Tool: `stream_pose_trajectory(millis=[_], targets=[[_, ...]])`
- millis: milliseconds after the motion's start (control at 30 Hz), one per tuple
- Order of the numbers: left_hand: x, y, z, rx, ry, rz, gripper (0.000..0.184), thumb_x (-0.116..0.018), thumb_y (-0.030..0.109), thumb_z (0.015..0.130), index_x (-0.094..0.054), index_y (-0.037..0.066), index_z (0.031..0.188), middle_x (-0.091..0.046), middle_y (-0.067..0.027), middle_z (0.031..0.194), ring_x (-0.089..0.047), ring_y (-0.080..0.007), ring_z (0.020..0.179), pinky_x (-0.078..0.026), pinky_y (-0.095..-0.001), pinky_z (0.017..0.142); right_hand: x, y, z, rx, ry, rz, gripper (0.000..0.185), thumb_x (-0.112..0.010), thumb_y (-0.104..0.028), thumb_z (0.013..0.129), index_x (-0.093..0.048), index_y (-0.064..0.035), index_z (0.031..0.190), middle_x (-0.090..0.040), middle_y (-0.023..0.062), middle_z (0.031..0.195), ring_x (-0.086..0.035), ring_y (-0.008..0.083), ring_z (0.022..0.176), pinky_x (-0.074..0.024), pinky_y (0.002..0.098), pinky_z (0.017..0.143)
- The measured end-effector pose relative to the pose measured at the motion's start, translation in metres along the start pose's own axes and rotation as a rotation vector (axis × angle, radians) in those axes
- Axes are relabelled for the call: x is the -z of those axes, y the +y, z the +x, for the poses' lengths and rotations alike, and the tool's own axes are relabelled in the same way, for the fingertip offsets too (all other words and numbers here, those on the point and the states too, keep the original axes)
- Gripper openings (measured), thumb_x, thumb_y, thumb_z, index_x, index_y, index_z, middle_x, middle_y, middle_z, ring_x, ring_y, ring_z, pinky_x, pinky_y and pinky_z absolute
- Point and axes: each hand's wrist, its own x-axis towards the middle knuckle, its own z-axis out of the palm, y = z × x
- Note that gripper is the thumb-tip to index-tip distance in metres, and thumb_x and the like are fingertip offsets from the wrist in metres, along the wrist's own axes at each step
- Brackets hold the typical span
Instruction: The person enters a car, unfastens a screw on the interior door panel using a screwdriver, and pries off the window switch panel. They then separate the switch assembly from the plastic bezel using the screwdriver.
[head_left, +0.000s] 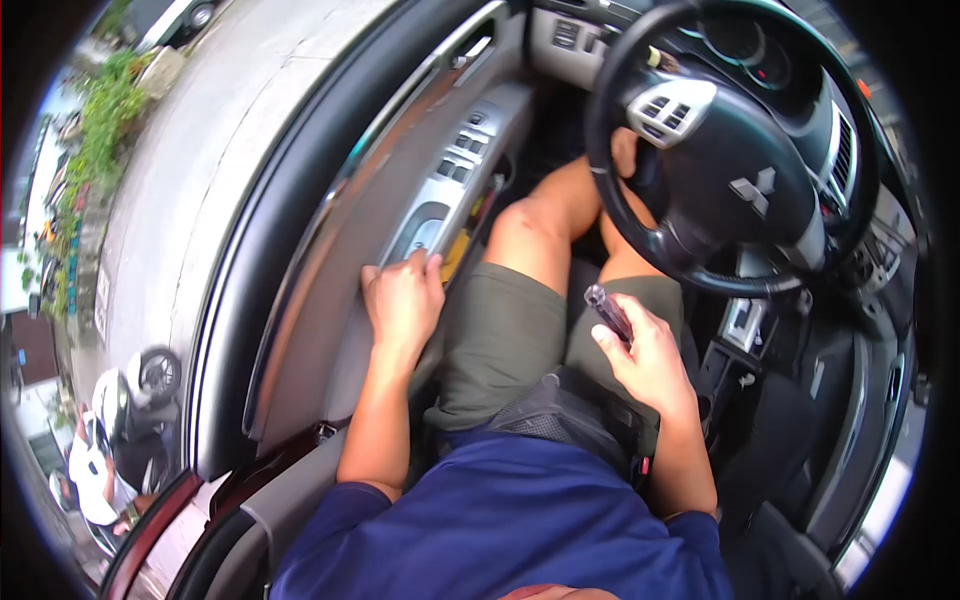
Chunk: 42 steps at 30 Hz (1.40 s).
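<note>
My left hand (405, 298) is at the car door's armrest, its fingers curled over the edge just below the silver handle recess (425, 232). Whether those fingers grip the door is hard to make out. Over my right thigh, my right hand (642, 350) is closed around a small dark screwdriver-like object (608, 312) with a clear, ribbed end that points up and left. The door panel (335, 300) runs along my left side, with window switches (462, 155) ahead of the handle recess.
A black steering wheel (598, 130) stands in front of my legs. The gear lever area (742, 325) is to the right. Outside, beyond the door, are a road (200, 170), a scooter (120, 405) and a person in a white shirt (92, 480).
</note>
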Motion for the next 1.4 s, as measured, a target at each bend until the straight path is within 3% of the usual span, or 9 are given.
stream_pose_trajectory(millis=[367, 500, 700, 933, 1033, 1100, 1200, 1300, 1400], targets=[[-0.029, -0.005, 0.005, -0.066, 0.164, -0.116, 0.025, -0.075, 0.029, 0.098, -0.081, 0.005, 0.099, -0.075, -0.0174, 0.076, -0.067, -0.0385, 0.077, -0.052, -0.0492, 0.077, 0.072, 0.108, -0.134, -0.391, 0.374, 0.538, 0.056, -0.067, -0.021, 0.106, -0.048, 0.0015, 0.154, -0.067, 0.0062, 0.107, -0.064, 0.0173, 0.094, -0.0543, 0.0333, 0.089], [-0.026, 0.016, 0.014, -0.291, 0.492, -0.109, 0.024, -0.078, 0.017, 0.093, -0.075, 0.004, 0.113, -0.077, -0.0154, 0.102, -0.070, -0.0377, 0.091, -0.054, -0.0492, 0.081, 0.042, 0.112, -0.131, -0.207, 0.268, 0.284, 0.055, -0.060, -0.008, 0.105, -0.045, 0.0025, 0.157, -0.067, 0.0176, 0.116, -0.067, 0.0265, 0.104, -0.0528, 0.0387, 0.098], [0.031, 0.164, -0.025, -1.052, -0.190, -0.475, 0.064, -0.087, 0.045, 0.079, -0.069, 0.008, 0.128, -0.068, -0.0114, 0.110, -0.063, -0.0342, 0.109, -0.050, -0.0492, 0.091, 0.025, 0.051, -0.078, 0.156, -0.060, 0.145, 0.046, -0.060, -0.008, 0.101, -0.054, 0.0013, 0.145, -0.063, 0.0255, 0.122, -0.065, 0.0455, 0.111, -0.0526, 0.0513, 0.096], [0.020, 0.143, -0.015, -0.966, 0.007, -0.337, 0.054, -0.083, 0.062, 0.083, -0.063, 0.012, 0.080, -0.061, -0.0042, 0.067, -0.065, -0.0249, 0.059, -0.050, -0.0382, 0.056, 0.042, 0.034, -0.076, 0.360, 0.192, -0.401, 0.018, -0.068, -0.022, 0.101, -0.073, -0.0051, 0.100, -0.070, 0.0118, 0.083, -0.072, 0.0340, 0.071, -0.0593, 0.0461, 0.065], [0.026, 0.087, 0.020, -0.490, 0.123, -0.357, 0.050, -0.094, 0.052, 0.072, -0.067, 0.010, 0.075, -0.065, -0.0068, 0.065, -0.068, -0.0248, 0.057, -0.054, -0.0384, 0.056, 0.107, 0.043, -0.098, 0.215, 0.404, -0.599, 0.014, -0.070, -0.019, 0.100, -0.072, -0.0049, 0.099, -0.071, 0.0118, 0.085, -0.071, 0.0306, 0.069, -0.0571, 0.0419, 0.062], [0.030, 0.058, 0.027, -0.203, 0.143, -0.838, 0.032, -0.085, 0.029, 0.083, -0.068, 0.002, 0.090, -0.067, -0.0081, 0.070, -0.067, -0.0161, 0.065, -0.055, -0.0344, 0.063, 0.147, 0.034, -0.111, 0.094, 0.517, -0.487, 0.012, -0.069, -0.015, 0.103, -0.070, -0.0033, 0.103, -0.069, 0.0055, 0.082, -0.065, 0.0197, 0.062, -0.0496, 0.0330, 0.058], [0.049, 0.110, 0.016, -0.452, 0.101, -1.080, 0.037, -0.091, 0.029, 0.083, -0.070, 0.002, 0.099, -0.072, -0.0097, 0.082, -0.070, -0.0195, 0.070, -0.055, -0.0325, 0.065, 0.127, -0.020, -0.108, 0.193, 0.574, 0.277, 0.011, -0.063, -0.010, 0.108, -0.061, -0.0022, 0.100, -0.050, -0.0061, 0.080, -0.042, 0.0041, 0.070, -0.0347, 0.0220, 0.063], [0.048, 0.142, 0.003, -0.642, -0.048, -1.037, 0.034, -0.089, 0.022, 0.087, -0.069, 0.002, 0.105, -0.074, -0.0104, 0.085, -0.072, -0.0177, 0.072, -0.056, -0.0319, 0.066, 0.101, -0.038, -0.075, 0.808, 0.356, 0.805, 0.054, -0.049, -0.043, 0.115, -0.040, -0.0127, 0.072, -0.034, -0.0046, 0.063, -0.030, 0.0121, 0.057, -0.0292, 0.0319, 0.059], [0.048, 0.146, -0.013, -0.666, -0.035, -1.087, 0.039, -0.092, 0.024, 0.083, -0.068, 0.002, 0.104, -0.072, -0.0070, 0.080, -0.070, -0.0170, 0.066, -0.055, -0.0303, 0.063, 0.071, -0.074, -0.052, 0.892, 0.257, 1.274, 0.067, -0.022, -0.062, 0.115, -0.031, -0.0161, 0.067, -0.027, -0.0030, 0.056, -0.021, 0.0147, 0.050, -0.0245, 0.0359, 0.057]])
